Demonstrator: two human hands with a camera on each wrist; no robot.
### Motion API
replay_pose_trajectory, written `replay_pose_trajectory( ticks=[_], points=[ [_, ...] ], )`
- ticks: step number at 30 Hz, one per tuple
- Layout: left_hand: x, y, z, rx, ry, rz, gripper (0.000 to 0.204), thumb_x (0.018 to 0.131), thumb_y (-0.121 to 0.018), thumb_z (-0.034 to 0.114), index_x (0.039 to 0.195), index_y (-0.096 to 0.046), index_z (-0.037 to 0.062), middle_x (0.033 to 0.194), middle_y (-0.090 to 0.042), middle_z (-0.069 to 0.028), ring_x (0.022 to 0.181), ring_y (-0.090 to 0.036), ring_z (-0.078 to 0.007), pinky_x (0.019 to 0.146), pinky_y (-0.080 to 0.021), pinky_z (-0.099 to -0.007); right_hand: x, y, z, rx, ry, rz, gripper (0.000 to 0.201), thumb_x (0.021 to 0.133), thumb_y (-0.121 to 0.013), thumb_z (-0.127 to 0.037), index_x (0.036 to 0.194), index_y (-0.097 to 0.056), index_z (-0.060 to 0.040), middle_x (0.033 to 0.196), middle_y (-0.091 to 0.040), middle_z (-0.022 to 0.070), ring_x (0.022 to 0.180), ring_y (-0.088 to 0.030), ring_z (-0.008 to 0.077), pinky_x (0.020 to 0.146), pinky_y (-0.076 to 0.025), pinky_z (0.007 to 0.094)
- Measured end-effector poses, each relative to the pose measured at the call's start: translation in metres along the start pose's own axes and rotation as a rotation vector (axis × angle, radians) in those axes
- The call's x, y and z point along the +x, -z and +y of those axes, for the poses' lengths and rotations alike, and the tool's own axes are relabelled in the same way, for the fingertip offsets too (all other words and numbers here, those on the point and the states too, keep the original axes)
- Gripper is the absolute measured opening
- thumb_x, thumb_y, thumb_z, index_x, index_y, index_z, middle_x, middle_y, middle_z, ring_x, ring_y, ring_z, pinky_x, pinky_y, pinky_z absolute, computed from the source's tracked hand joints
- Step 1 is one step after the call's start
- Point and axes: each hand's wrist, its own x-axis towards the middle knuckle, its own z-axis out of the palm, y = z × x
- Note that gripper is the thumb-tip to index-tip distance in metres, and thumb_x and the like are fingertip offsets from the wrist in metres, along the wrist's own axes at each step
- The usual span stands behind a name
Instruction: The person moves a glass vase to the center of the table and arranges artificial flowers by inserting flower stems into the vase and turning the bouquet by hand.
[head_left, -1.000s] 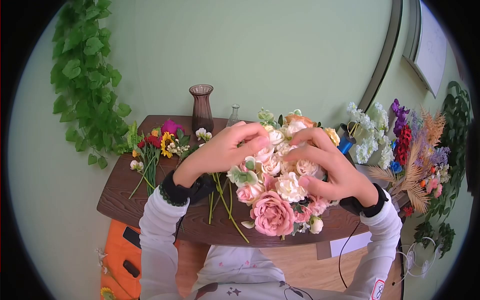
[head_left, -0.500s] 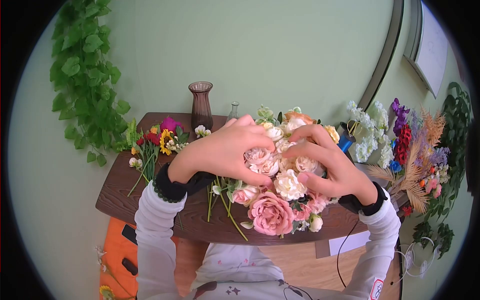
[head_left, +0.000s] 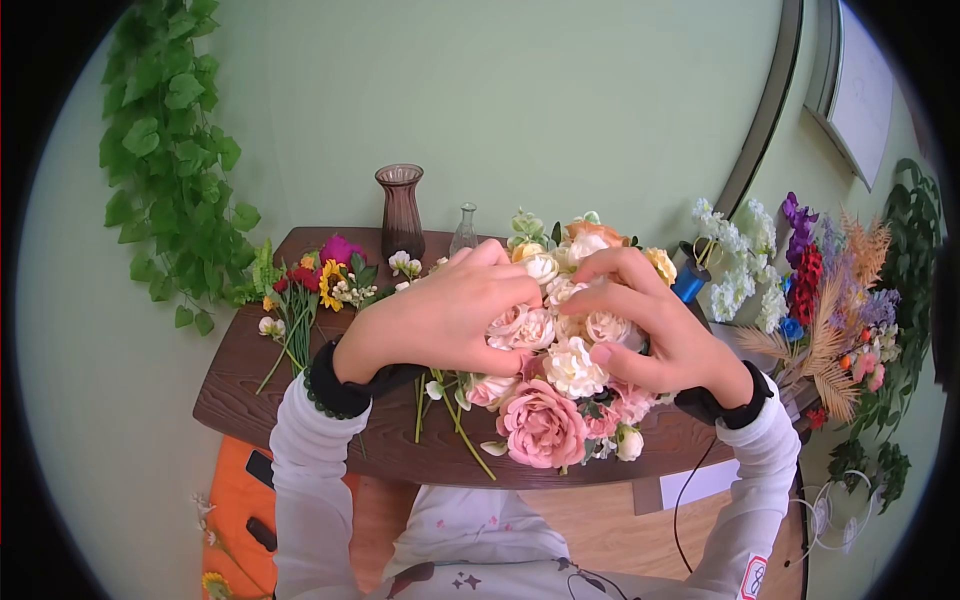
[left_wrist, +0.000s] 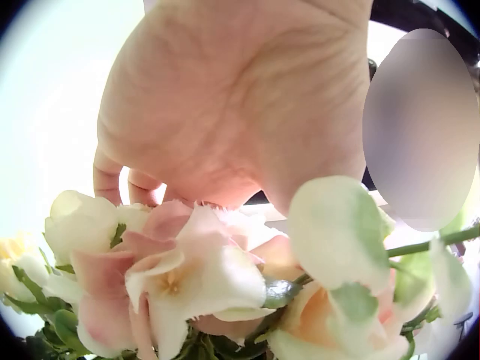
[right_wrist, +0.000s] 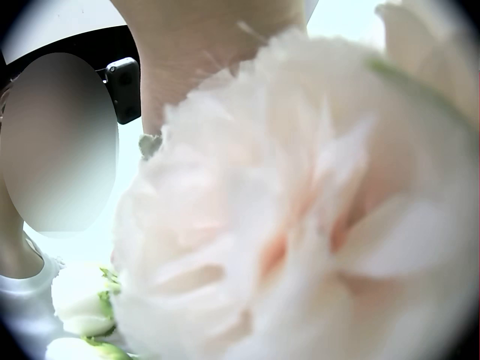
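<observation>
1. Head view: we had the bouquet straight ahead, its long axis hidden.
2. Our left hand curled round its left blooms, our right hand round its right blooms; neither lay clearly nearer.
3. Beyond, to our left, stood the ribbed vase.

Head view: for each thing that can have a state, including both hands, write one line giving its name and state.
Ribbed purple-brown glass vase: upright, no flowers in it.
Small clear glass bottle: upright.
Large pink ruffled flower: open.
Small white bud: mostly closed.
Yellow sunflower with dark centre: open.
Left hand: fingers bent over the pink-and-white bouquet.
Right hand: fingers and thumb curved around its blossoms.
</observation>
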Motion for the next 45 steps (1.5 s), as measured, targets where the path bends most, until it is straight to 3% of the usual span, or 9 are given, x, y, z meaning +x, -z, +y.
replay_pose_trajectory(
  ticks=[9, 14, 17, 21, 23, 26, 29, 35, 45],
  points=[
    [0.001, -0.005, 0.001, -0.11, 0.053, -0.003, 0.037, 0.063, -0.065, 0.019, 0.093, -0.049, 0.0038, 0.08, -0.046, -0.0068, 0.085, -0.036, -0.0221, 0.075, -0.033, -0.03, -0.001, -0.001, 0.0, -0.01, -0.008, -0.02, 0.032, 0.072, -0.057, -0.021, 0.099, -0.057, -0.0031, 0.104, -0.044, 0.0136, 0.098, -0.042, 0.0282, 0.086, -0.033, 0.0359],
    [-0.002, -0.01, -0.003, -0.166, 0.07, 0.049, 0.037, 0.075, -0.063, 0.027, 0.099, -0.048, 0.0018, 0.084, -0.046, -0.0083, 0.085, -0.037, -0.0217, 0.073, -0.035, -0.0292, 0.0, -0.001, -0.002, 0.0, 0.0, 0.004, 0.03, 0.071, -0.058, -0.019, 0.097, -0.056, -0.0037, 0.101, -0.045, 0.0131, 0.094, -0.044, 0.0288, 0.084, -0.034, 0.0365],
    [-0.003, -0.016, -0.005, -0.156, 0.078, 0.111, 0.036, 0.079, -0.059, 0.035, 0.092, -0.047, 0.0035, 0.077, -0.048, -0.0099, 0.082, -0.04, -0.0263, 0.071, -0.035, -0.0355, 0.0, -0.001, -0.002, -0.006, 0.009, 0.016, 0.031, 0.071, -0.057, -0.019, 0.098, -0.056, -0.0038, 0.1, -0.045, 0.0131, 0.094, -0.044, 0.0286, 0.084, -0.035, 0.0363],
    [-0.005, -0.019, -0.003, -0.048, 0.108, 0.094, 0.036, 0.08, -0.057, 0.035, 0.093, -0.047, 0.0029, 0.08, -0.046, -0.0113, 0.082, -0.04, -0.0265, 0.071, -0.035, -0.0356, 0.0, -0.001, -0.001, -0.003, 0.017, 0.018, 0.031, 0.071, -0.057, -0.019, 0.098, -0.056, -0.0037, 0.1, -0.045, 0.0132, 0.094, -0.044, 0.0286, 0.084, -0.035, 0.0364],
    [-0.004, -0.025, -0.003, 0.038, -0.005, 0.252, 0.033, 0.083, -0.051, 0.033, 0.093, -0.047, 0.0019, 0.083, -0.044, -0.0124, 0.081, -0.038, -0.0262, 0.074, -0.034, -0.0357, 0.0, -0.002, -0.002, -0.013, 0.022, 0.014, 0.031, 0.071, -0.057, -0.019, 0.098, -0.056, -0.0036, 0.1, -0.045, 0.0132, 0.094, -0.044, 0.0286, 0.084, -0.035, 0.0364],
    [-0.002, -0.032, -0.006, 0.032, -0.047, 0.381, 0.027, 0.086, -0.045, 0.027, 0.093, -0.046, 0.0008, 0.087, -0.043, -0.0124, 0.081, -0.038, -0.0257, 0.077, -0.032, -0.035, -0.001, -0.002, -0.002, 0.0, 0.021, 0.017, 0.031, 0.072, -0.057, -0.019, 0.099, -0.056, -0.0035, 0.101, -0.045, 0.0133, 0.094, -0.044, 0.0287, 0.084, -0.035, 0.0366],
    [-0.002, -0.029, -0.014, -0.151, 0.002, 0.355, 0.021, 0.085, -0.042, 0.02, 0.093, -0.048, 0.0012, 0.086, -0.045, -0.0105, 0.082, -0.038, -0.0249, 0.079, -0.031, -0.034, -0.002, -0.002, -0.001, -0.001, 0.021, 0.026, 0.031, 0.072, -0.057, -0.02, 0.099, -0.056, -0.0036, 0.101, -0.046, 0.0134, 0.094, -0.044, 0.0287, 0.084, -0.035, 0.0367],
    [-0.006, -0.021, -0.02, -0.193, 0.043, 0.272, 0.017, 0.079, -0.045, 0.012, 0.087, -0.058, 0.0037, 0.079, -0.05, -0.0062, 0.082, -0.038, -0.0229, 0.078, -0.032, -0.0332, -0.003, -0.001, -0.002, -0.009, 0.013, 0.027, 0.031, 0.074, -0.057, -0.02, 0.1, -0.056, -0.0037, 0.102, -0.046, 0.0133, 0.095, -0.044, 0.0285, 0.085, -0.034, 0.0366],
    [-0.007, -0.014, -0.023, -0.309, 0.047, 0.098, 0.021, 0.074, -0.045, 0.003, 0.089, -0.059, 0.005, 0.081, -0.049, -0.0045, 0.084, -0.037, -0.0218, 0.077, -0.033, -0.032, -0.003, -0.001, 0.0, 0.022, 0.001, 0.02, 0.031, 0.073, -0.057, -0.019, 0.1, -0.056, -0.0039, 0.103, -0.046, 0.0127, 0.096, -0.044, 0.0278, 0.086, -0.034, 0.0363]
  ],
)
